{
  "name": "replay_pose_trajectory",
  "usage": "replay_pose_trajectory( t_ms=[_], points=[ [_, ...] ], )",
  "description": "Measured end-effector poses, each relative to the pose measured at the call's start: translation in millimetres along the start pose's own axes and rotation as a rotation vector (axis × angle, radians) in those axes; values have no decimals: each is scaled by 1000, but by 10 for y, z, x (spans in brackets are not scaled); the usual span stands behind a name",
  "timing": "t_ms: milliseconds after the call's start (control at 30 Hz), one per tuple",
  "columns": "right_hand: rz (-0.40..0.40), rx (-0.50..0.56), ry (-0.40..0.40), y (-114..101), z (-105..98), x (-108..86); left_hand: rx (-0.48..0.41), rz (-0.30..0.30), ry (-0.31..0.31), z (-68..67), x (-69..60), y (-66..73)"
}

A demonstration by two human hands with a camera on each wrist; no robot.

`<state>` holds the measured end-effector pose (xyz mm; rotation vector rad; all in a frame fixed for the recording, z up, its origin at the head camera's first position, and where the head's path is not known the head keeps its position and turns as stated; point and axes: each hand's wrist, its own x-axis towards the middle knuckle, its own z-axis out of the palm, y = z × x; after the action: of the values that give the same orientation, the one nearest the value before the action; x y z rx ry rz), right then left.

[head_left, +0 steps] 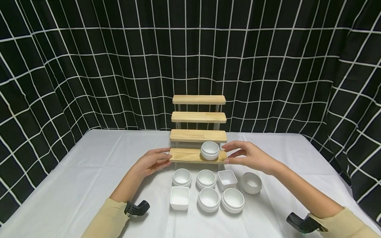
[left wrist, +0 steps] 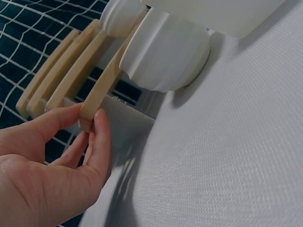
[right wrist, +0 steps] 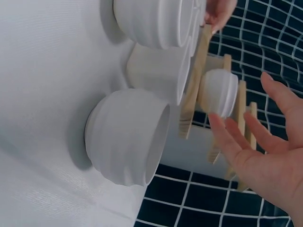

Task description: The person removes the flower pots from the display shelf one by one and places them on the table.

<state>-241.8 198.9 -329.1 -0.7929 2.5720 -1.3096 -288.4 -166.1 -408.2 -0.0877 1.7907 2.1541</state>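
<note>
A stepped wooden stand has several light boards; on the right half of its lowest board [head_left: 187,155] sits a round white pot [head_left: 210,150], upright. My left hand [head_left: 153,162] is at the board's left end. In the left wrist view its thumb and fingers pinch that end. Close to the right of the pot is my right hand [head_left: 251,157], its fingers spread and holding nothing. The right wrist view shows its fingertips [right wrist: 215,120] near the pot [right wrist: 220,93]; whether they touch it I cannot tell.
In front of the stand, several white pots stand on the white cloth: round ones such as this pot [head_left: 251,182] at far right, plus a square pot [head_left: 180,198] and another square pot [head_left: 227,180]. A black gridded curtain [head_left: 199,49] hangs behind the table.
</note>
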Motion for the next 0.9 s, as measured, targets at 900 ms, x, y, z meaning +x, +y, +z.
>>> replay_pose_trajectory(
  t_ms=[900],
  points=[
    [129,222,-43,32,48,325,-2,-8,26,13,3,4]
  ],
)
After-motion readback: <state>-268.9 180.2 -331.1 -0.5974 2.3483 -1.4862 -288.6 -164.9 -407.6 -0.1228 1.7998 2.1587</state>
